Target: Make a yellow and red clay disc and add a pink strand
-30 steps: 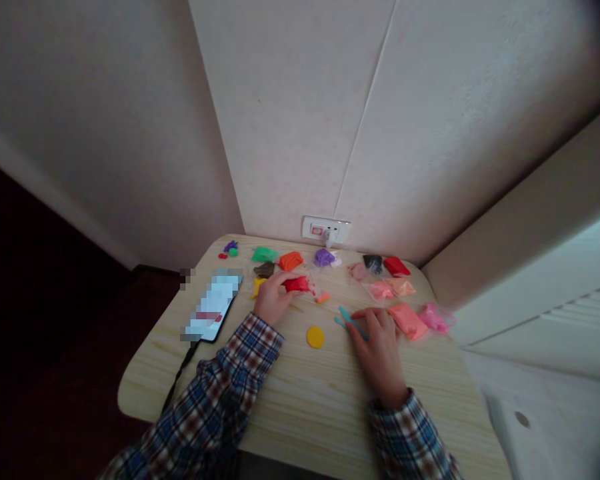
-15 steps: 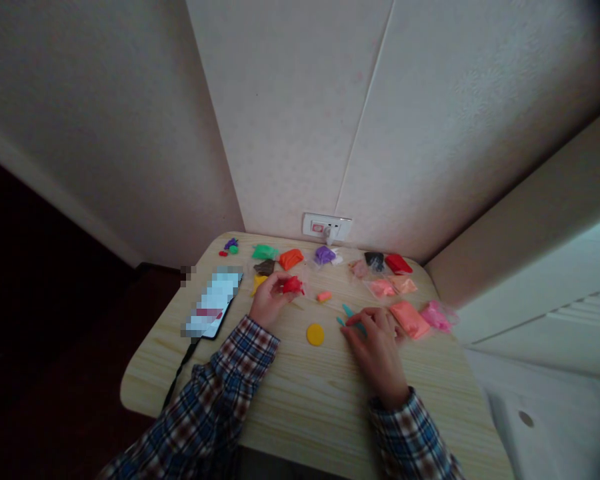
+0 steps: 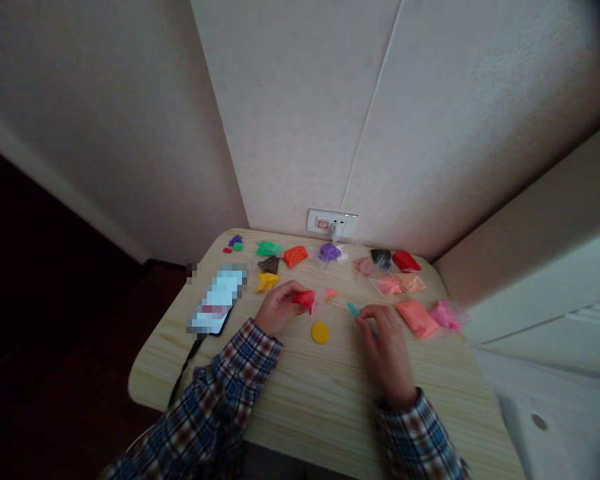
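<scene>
My left hand [image 3: 281,308] is closed on a small clear bag of red clay [image 3: 306,300] above the middle of the table. Close to that bag lies a small orange and yellow piece of clay [image 3: 331,293]. A flat yellow disc [image 3: 320,333] rests on the wood between my hands. My right hand [image 3: 389,343] has its thumb and fingers closed around a teal clay tool [image 3: 353,309]. The tool's tip points up and left, and my fingers cover its middle.
Bags of coloured clay, such as green [image 3: 269,249], purple [image 3: 329,252] and coral [image 3: 417,318], line the table's [image 3: 310,407] back and right. A phone [image 3: 220,300] with a cord lies left. Small purple, green and red shapes [image 3: 236,240] sit back left. A wall socket [image 3: 333,224] is behind.
My left hand has brought the red clay bag right and nearer, uncovering the yellow bag. My right fingers have closed on a teal tool; the second teal tip no longer shows.
</scene>
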Tool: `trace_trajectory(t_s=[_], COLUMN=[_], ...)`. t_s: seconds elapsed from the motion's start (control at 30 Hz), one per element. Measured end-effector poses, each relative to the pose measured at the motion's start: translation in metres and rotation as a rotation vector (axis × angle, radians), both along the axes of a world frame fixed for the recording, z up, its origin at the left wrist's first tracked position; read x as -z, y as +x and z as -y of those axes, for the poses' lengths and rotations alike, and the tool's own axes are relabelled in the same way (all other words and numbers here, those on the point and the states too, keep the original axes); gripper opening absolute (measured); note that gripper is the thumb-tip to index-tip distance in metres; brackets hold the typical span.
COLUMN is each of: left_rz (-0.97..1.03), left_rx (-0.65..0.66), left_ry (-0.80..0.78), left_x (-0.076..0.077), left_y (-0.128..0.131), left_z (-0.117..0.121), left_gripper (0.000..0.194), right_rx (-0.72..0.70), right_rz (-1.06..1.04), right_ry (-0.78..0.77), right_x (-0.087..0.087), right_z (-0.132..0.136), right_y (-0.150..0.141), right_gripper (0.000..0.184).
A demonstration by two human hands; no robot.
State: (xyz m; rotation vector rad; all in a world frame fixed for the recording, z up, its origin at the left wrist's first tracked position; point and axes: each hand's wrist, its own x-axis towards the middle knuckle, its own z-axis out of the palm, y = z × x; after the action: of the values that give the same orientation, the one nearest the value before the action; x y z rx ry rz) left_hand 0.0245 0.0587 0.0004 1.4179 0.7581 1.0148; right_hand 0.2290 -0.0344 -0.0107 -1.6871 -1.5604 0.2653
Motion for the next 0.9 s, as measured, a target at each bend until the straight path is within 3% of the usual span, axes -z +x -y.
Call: trace_trajectory(t_s=[0.2, 0.43, 0.9], left_rz=[-0.03, -0.082, -0.23], left_rx=[0.091, 0.159, 0.154], left_ry=[0.048, 0.107, 0.258], left_x=[0.002, -0.001, -0.004], left_y=[0.002, 0.002, 0.004], left_z=[0.003, 0.006, 0.009], left_gripper=[0.034, 0.032, 0.014], right_rx=[-0.07, -0.289, -0.269], right_rz=[-0.173, -0.214, -0.109], right_ry=[0.084, 0.163, 0.084], right_x=[-0.012, -0.021, -0.017], right_z=[0.005, 0.009, 0.008], right_y=[-0.009, -0.022, -0.019], right_gripper=[0.009, 0.006, 0.014])
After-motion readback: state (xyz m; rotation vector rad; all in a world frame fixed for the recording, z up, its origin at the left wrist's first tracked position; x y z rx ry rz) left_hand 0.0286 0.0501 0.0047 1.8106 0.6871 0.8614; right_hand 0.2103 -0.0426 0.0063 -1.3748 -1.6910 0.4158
